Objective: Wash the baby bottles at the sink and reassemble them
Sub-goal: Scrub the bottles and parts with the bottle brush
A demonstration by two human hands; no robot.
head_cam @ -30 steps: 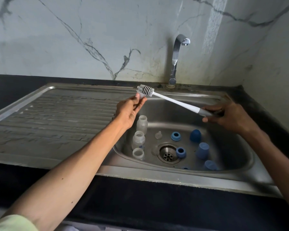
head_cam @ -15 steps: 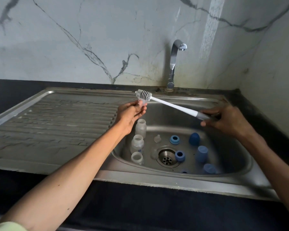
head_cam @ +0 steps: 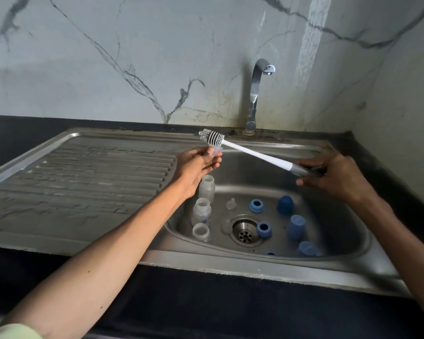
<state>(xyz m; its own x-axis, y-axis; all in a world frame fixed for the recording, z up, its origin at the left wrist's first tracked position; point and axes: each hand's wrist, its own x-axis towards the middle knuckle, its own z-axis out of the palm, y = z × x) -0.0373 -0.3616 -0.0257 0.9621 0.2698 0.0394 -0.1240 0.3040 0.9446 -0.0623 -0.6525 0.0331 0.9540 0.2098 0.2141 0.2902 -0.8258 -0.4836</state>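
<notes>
Fingers of the left hand (head_cam: 198, 165) curl loosely around a small clear teat (head_cam: 216, 152), pinched at the fingertips, palm up, arm stretched over the sink's left rim (head_cam: 171, 165). Against the teat rests the bristled head of a bottle brush (head_cam: 212, 138). Its grey handle is clamped in the right hand (head_cam: 333, 178) above the basin. Down by the drain (head_cam: 245, 231) stand three clear bottles (head_cam: 206, 189) along the left wall, with blue collars (head_cam: 256, 206) and caps (head_cam: 285, 204) toward the right.

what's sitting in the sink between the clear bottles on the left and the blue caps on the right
In the head view, between the clear bottles and blue caps lie the drain, two clear nipples and two blue collar rings.
</notes>
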